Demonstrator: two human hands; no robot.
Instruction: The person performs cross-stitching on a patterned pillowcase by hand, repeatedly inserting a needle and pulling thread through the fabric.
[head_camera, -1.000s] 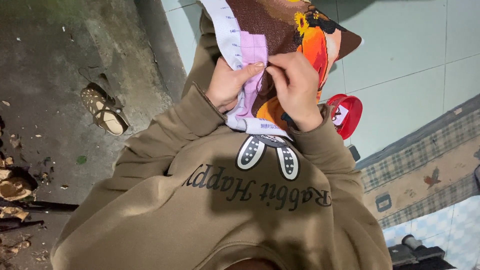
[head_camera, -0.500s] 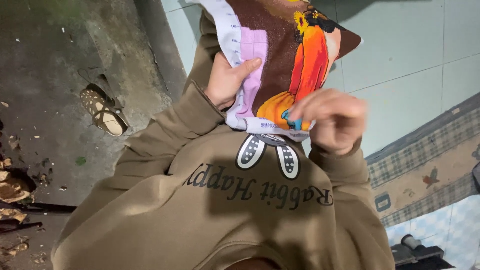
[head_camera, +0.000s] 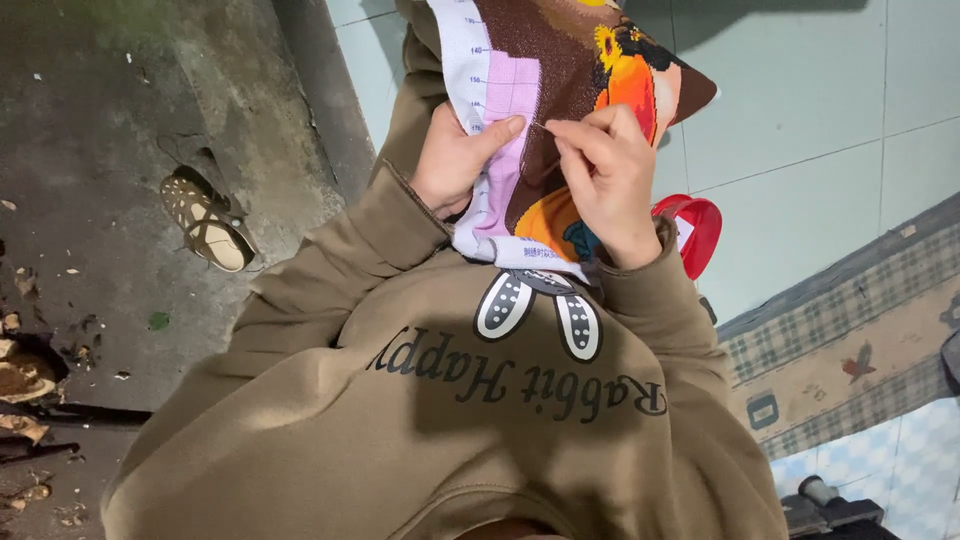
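I hold a cross-stitch canvas (head_camera: 545, 90) in front of my chest; it is stitched in brown, orange and yellow, with a pale purple patch and a white ruled border. My left hand (head_camera: 455, 160) grips its left edge, thumb lying across the purple patch. My right hand (head_camera: 600, 170) rests on the stitched face, its thumb and forefinger pinched on a thin needle (head_camera: 540, 124) at the edge of the purple patch. No thread can be made out. My brown sweatshirt (head_camera: 450, 400) fills the lower view.
A sandal (head_camera: 205, 220) lies on the dark concrete floor at left. A red plastic container (head_camera: 692, 225) sits on the pale tiles behind my right wrist. A checked mat (head_camera: 850, 350) runs along the right. Wood scraps (head_camera: 20, 375) lie at the far left edge.
My right hand had pulled away to the lower right of the canvas half a second ago; now it is back on the canvas face, pinching the needle near my left thumb.
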